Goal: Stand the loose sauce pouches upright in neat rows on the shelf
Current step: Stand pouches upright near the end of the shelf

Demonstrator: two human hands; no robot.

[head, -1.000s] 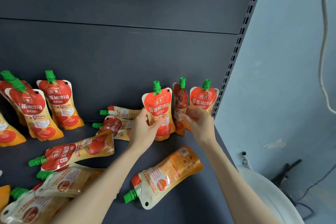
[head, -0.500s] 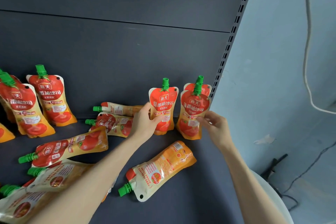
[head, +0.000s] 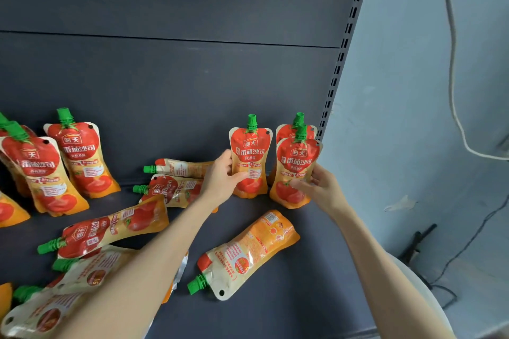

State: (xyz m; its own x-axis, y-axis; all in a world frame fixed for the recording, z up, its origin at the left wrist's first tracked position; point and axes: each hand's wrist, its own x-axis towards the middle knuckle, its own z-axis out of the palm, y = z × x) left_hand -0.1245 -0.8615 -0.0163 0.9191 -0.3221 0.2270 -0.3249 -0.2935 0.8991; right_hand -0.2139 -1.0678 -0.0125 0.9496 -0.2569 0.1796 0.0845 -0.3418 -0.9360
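Observation:
Red-and-orange sauce pouches with green caps fill the dark shelf (head: 316, 270). My left hand (head: 220, 181) grips the left edge of an upright pouch (head: 250, 157) near the back wall. My right hand (head: 319, 187) holds a second upright pouch (head: 296, 173) by its lower right side, directly in front of a third standing pouch (head: 289, 132) in the back right corner. Several loose pouches lie flat: one face-down (head: 248, 253) by my forearms, one face-up (head: 110, 228) to the left, two (head: 176, 187) behind my left wrist.
More upright pouches (head: 80, 157) stand at the far left against the back panel. Flat pouches (head: 55, 300) pile at the lower left under my left arm. The slotted shelf upright (head: 341, 63) marks the right end; beyond it are a blue wall, cables and a white round object (head: 424, 303).
My right hand turned the sideways pouch to face front and set it before the corner pouch. My left hand kept hold of the middle pouch, which now stands straighter.

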